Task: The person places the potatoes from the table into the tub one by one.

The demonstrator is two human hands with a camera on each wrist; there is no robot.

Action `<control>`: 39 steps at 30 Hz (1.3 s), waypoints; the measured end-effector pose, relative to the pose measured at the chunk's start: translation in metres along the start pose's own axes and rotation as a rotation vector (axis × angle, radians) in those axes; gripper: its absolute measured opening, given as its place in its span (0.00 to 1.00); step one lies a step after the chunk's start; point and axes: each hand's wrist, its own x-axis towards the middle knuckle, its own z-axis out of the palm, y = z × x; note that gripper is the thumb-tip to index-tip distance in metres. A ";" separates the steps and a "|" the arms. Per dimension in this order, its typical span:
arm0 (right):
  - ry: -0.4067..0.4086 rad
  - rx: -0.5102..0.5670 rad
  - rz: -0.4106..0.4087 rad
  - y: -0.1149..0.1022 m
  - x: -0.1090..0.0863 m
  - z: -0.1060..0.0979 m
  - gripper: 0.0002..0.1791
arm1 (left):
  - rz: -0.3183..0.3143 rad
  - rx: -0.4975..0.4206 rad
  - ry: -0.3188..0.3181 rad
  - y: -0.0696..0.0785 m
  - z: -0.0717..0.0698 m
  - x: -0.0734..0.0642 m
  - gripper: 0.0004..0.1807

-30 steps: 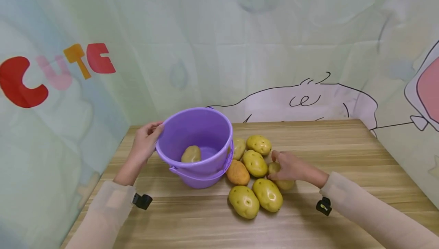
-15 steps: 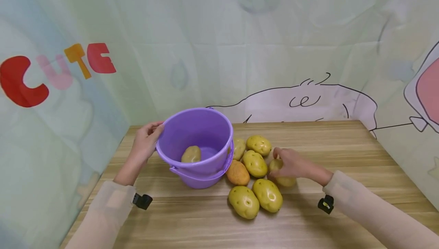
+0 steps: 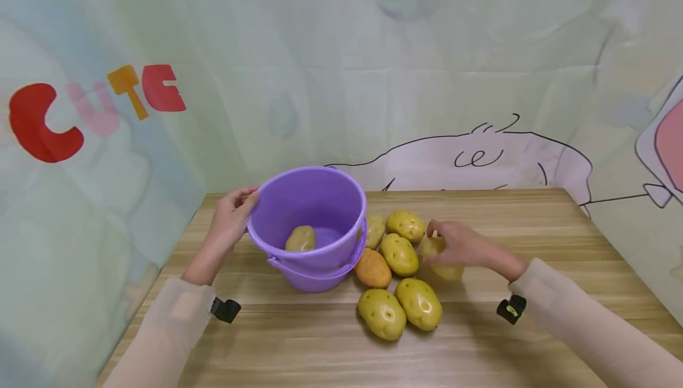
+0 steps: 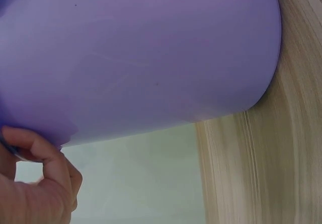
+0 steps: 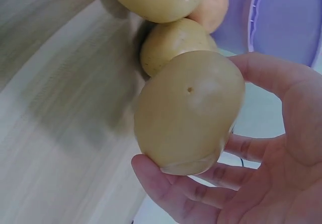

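My left hand grips the rim of a purple bucket at its left side, thumb and fingers pinching the edge. One potato lies inside the bucket, which stands slightly tilted toward me. To the right, my right hand holds a yellow potato between thumb and fingers; the right wrist view shows it apart from the table surface. Beside that hand lie several more potatoes, including one yellow potato and an orange-brown potato close to the bucket.
Two potatoes lie nearest me, a left potato and a right potato. Another potato sits farther back, and one potato is partly hidden behind the bucket. The wooden table ends at a printed cloth backdrop.
My right hand has shifted slightly right and up with the potato in its grasp. The left hand stays on the bucket rim. The whole head view has shifted a little.
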 end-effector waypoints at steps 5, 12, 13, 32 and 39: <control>0.000 0.009 -0.007 0.000 0.001 -0.007 0.29 | 0.005 -0.009 -0.004 0.001 0.002 0.002 0.29; 0.012 0.005 0.009 -0.004 0.003 -0.015 0.30 | 0.014 -0.011 0.003 -0.001 0.003 0.003 0.29; 0.017 0.006 0.014 -0.005 0.003 -0.016 0.31 | 0.015 -0.013 0.004 -0.001 0.003 0.003 0.29; 0.073 0.000 -0.058 -0.019 0.006 -0.043 0.27 | 0.009 -0.001 0.000 -0.003 0.001 0.002 0.29; 0.092 0.012 -0.060 -0.027 0.007 -0.053 0.27 | 0.010 -0.006 0.000 -0.001 0.000 0.001 0.29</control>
